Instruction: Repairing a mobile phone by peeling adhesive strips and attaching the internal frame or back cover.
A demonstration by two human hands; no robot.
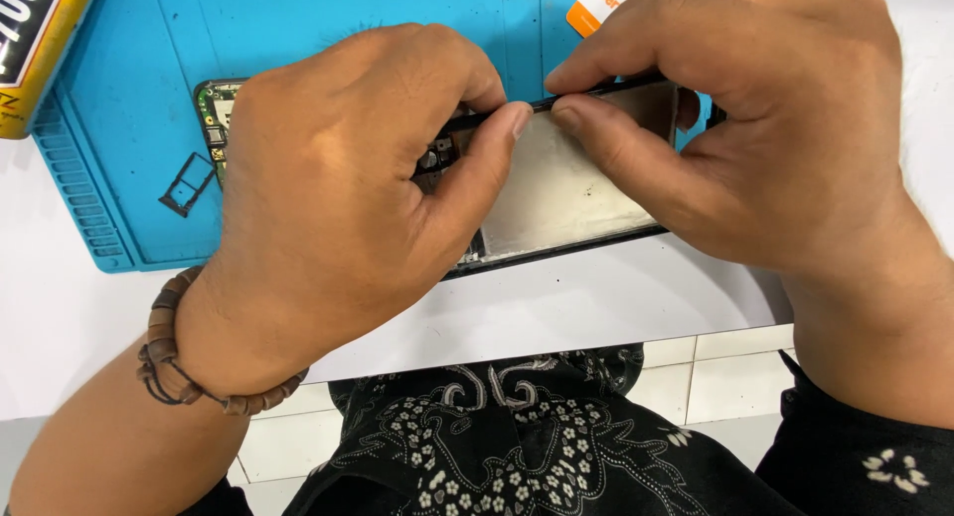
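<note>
Yellow edge of a box (35,49) shows at the far left, on the blue work mat (129,108), where a small black card tray (187,185) lies free. Next, the left hand (338,178), with a wooden bead bracelet (184,362) on its wrist, grips the opened phone (566,193) at its left end, thumb pressed to the top edge. The phone rests half on the mat, half on the white table (556,312). The right hand (785,128) pinches the same top edge between thumb and forefinger. I judge the frame is being separated along this edge; the next move calls for gentle, even pulling.
</note>
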